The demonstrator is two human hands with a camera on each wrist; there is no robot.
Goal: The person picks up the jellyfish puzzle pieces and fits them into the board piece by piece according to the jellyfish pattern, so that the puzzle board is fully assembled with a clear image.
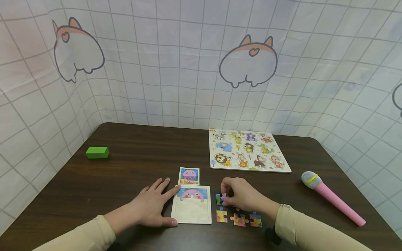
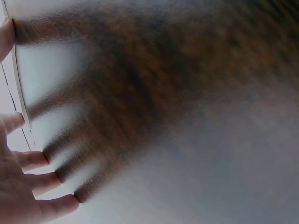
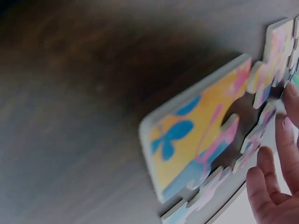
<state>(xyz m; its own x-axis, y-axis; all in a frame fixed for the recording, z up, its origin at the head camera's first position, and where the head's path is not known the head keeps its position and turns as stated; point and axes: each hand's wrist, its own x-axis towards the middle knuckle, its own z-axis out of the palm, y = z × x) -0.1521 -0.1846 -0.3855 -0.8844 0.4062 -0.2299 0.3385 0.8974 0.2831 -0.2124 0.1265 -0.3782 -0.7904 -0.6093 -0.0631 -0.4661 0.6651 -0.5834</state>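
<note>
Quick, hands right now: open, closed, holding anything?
Left hand: open and spread, touching the puzzle tray, holding nothing.
Right hand: closed, pinching a pink puzzle piece; whether it's lifted, can't tell.

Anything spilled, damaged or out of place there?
No spill or damage shows. The pink, grey-headed toy microphone at right and green rectangular block at far left seem mildly odd: neither looks like a puzzle part.

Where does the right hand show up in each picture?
Head: right hand, below and right of centre.
Left wrist: not in it; the left hand is.
Right wrist: right hand, at the right edge.
Landmark shared by head and right wrist: loose puzzle pieces.
</note>
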